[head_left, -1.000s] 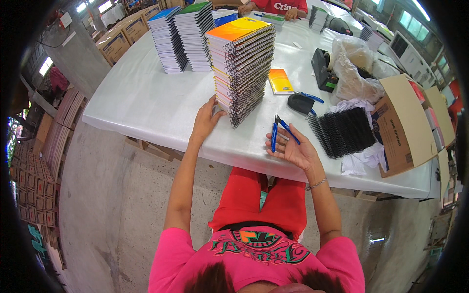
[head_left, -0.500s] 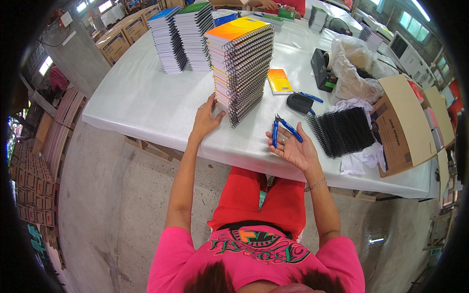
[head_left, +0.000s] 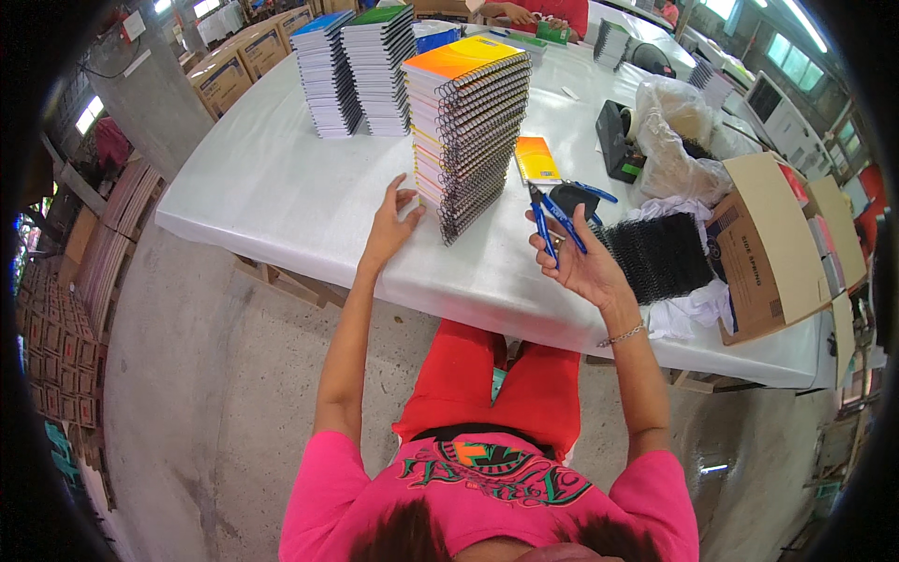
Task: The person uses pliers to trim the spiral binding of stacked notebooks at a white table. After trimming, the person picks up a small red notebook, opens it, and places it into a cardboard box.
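Note:
A tall stack of spiral notebooks [head_left: 482, 140] with orange-yellow covers stands near the table's front edge, coil bindings facing right. Beside its lower left side is my left hand [head_left: 393, 229], fingers spread and slightly bent, holding nothing. My right hand [head_left: 592, 270] grips blue-handled wire cutters [head_left: 560, 225], jaws pointing up and away from me, above the table right of the stack. Behind the cutters lie a single yellow notebook [head_left: 537, 159] and a black scoop-shaped object [head_left: 575, 200], with another blue-handled tool [head_left: 597, 192] next to it.
Black spiral coils [head_left: 670, 255] lie on white cloth, beside an open cardboard box [head_left: 773, 253]. Behind them are a clear plastic bag [head_left: 679, 140] and a black case [head_left: 616, 140]. Blue [head_left: 325, 80] and green notebook stacks [head_left: 379, 75] stand far left. A person in red [head_left: 552, 14] works across the table.
My right hand has lifted the wire cutters up and a little to the right. My left hand has drawn slightly away from the notebook stack, which stands as before.

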